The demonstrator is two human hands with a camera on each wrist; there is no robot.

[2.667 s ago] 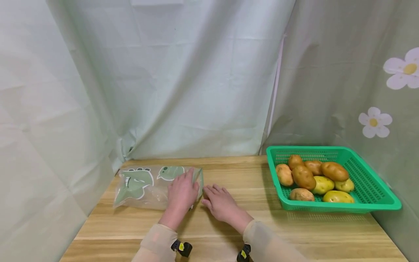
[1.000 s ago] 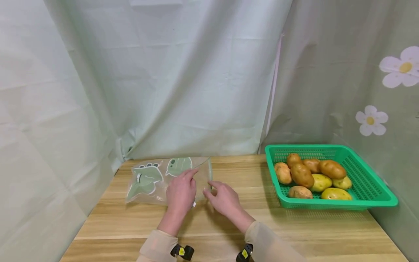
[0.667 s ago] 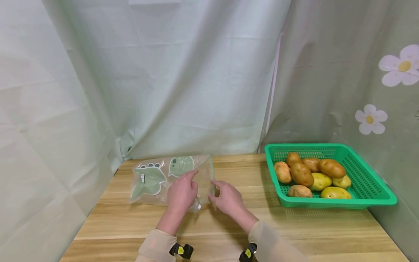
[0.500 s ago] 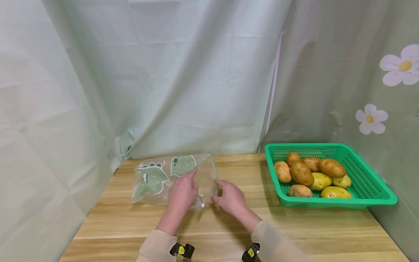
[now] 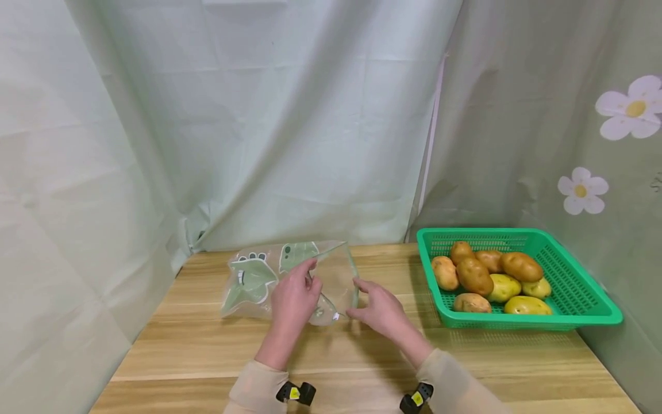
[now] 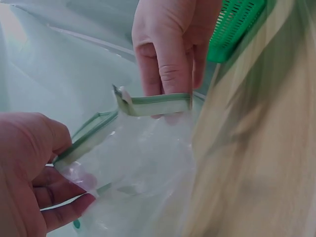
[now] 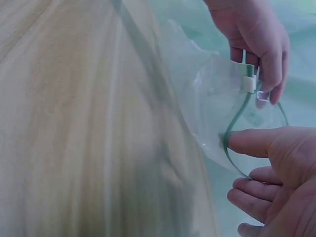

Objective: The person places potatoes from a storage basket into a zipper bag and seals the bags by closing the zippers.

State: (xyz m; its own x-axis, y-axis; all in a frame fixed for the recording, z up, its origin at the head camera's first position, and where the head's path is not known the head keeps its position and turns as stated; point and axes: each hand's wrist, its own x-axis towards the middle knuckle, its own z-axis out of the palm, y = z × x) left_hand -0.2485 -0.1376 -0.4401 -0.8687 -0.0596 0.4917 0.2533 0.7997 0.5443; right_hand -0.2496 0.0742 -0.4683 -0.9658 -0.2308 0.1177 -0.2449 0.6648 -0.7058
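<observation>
While the clear zip bag (image 5: 289,282) with green dinosaur prints lies at the back left of the wooden table (image 5: 362,356), both hands pull its mouth open. The left hand (image 5: 293,299) pinches one green zipper edge and the right hand (image 5: 380,310) pinches the other. I think the thin plastic can slip from the fingertips, so the mouth falls closed. The green basket (image 5: 579,313) of potatoes (image 5: 473,276) stands well apart.

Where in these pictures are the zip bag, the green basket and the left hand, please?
zip bag (image 5: 248,282): head view, on its printed dinosaur panel.
green basket (image 5: 579,282): head view, on its bare right mesh wall.
left hand (image 5: 292,299): head view, on the back of the hand.
</observation>
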